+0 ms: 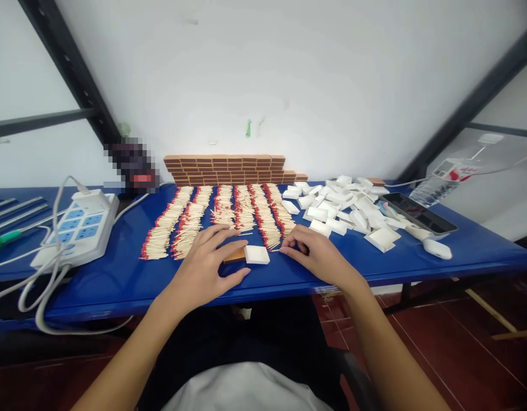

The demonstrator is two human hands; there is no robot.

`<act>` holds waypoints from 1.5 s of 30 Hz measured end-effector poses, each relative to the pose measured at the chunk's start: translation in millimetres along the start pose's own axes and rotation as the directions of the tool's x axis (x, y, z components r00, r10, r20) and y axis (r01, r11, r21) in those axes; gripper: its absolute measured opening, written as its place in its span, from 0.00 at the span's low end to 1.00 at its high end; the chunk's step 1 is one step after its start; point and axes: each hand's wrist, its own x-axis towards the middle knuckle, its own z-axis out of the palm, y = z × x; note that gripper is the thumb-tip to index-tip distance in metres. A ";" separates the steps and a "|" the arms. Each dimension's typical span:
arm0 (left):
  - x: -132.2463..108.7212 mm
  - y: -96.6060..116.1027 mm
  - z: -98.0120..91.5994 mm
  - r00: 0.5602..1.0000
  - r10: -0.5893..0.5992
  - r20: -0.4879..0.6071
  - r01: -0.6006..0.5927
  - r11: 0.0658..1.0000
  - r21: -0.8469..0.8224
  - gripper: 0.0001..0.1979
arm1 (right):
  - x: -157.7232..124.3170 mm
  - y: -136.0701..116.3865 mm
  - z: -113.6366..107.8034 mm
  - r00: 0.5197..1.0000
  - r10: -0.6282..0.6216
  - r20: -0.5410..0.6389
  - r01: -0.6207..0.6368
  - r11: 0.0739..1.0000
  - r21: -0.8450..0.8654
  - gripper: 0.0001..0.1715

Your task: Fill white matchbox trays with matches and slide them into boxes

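The left hand point(207, 264) lies open on the blue tabletop point(118, 274), fingers spread and not closed on anything. Its forefinger and middle finger rest over a flat brown cardboard matchbox sleeve point(234, 256). Touching that sleeve on its right side is a small white rectangular cardboard tray point(257, 254), which lies flat near the table's front edge, between the two hands.

The right hand point(318, 255) rests just to the right of the tray with its fingers curled under. Its fingertips point(289, 249) point at the near ends of the matches. Whether they pinch any matches cannot be told from this angle. The two hands are apart, with the tray in the gap.

Behind the hands run several long rows of wooden matches with red heads point(223, 217), laid side by side. Beyond them, a low stack of brown matchbox sleeves point(229, 169) stands against the white wall. To the right is a loose heap of white cardboard trays point(347, 208), then a black flat tablet-like device point(417, 212) and a small white oval object point(437, 249), possibly a mouse. At the far left sits a white power strip with blue sockets point(81, 225), its grey cables looping over the table's front edge.
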 end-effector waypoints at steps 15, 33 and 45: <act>8.0 13.4 11.1 1.000 -0.005 -0.011 0.004 0.999 -0.054 0.09 | -0.6 3.1 1.6 0.997 -0.077 0.003 0.077 0.997 -0.009 0.07; 5.7 13.1 12.3 0.999 -0.043 0.013 0.043 0.999 -0.022 0.14 | -0.2 5.9 3.4 1.000 -0.013 -0.027 0.014 1.000 0.019 0.05; 5.4 14.3 11.2 0.999 -0.052 0.013 0.052 0.998 -0.028 0.13 | -1.3 8.9 4.0 0.999 -0.017 -0.032 0.018 0.999 0.027 0.06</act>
